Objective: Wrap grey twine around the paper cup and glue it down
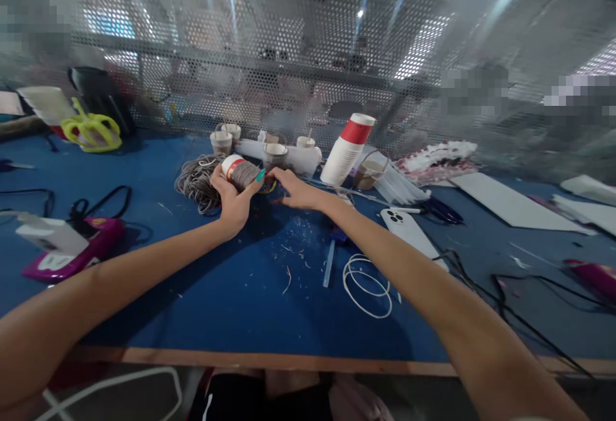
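Bare along both forearms, narrow behind the left hand (234, 209) and the right hand (301, 191), broadening toward the elbows. Colored teal at the thumbnail (260, 175) of the left hand. Clothed in a black garment (240, 398) below both hands; marked with a thin white line (207, 405) directly below the left.

Partly covered, cropped or blurred
The left hand (234, 208) covers part of the yarn-wrapped cup (244, 174); what the right hand (301, 192) touches is too small to tell. A purple object (593, 280) is cropped; shapes beyond the perforated screen (298, 71) blur.
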Motion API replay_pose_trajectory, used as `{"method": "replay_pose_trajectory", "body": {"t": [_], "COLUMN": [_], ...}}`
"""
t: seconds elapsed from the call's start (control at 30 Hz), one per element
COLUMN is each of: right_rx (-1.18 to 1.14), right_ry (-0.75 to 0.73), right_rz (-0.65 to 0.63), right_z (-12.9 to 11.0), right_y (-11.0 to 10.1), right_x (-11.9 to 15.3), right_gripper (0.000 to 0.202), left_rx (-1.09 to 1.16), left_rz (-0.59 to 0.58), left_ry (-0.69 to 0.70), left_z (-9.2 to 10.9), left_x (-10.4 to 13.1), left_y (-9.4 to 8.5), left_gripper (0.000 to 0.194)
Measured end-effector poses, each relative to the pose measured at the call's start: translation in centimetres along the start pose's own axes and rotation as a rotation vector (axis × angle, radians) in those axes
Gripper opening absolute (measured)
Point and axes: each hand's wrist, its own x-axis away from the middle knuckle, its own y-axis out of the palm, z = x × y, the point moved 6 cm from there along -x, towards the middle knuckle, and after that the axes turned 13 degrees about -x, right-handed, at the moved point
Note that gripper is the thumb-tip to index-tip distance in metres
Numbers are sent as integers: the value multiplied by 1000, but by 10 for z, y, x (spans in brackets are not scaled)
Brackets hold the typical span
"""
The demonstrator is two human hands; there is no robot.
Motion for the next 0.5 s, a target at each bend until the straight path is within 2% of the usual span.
{"method": "replay_pose_trajectory", "body": {"t": [0.07,0.2,0.37,0.5], "right_rx": [-23,-92,-160,-199], "right_ry": [-2,0,52,91], "right_rz": [3,-16,-34,-33], "right_z": [13,32,50,57], "right_y": [2,0,2,5], "right_x": [-18,-38,-39,-35], "right_gripper": [48,41,27,24], "left_rx": [13,37,52,46], "left_rz": [-13,-20,-49,-29], "left_ry": [9,21,21,11], "left_z": [-2,-8,-15,-12], "left_x": [0,-1,-3,-3], "left_y": [3,8,11,9], "left_gripper": [82,82,79,80]}}
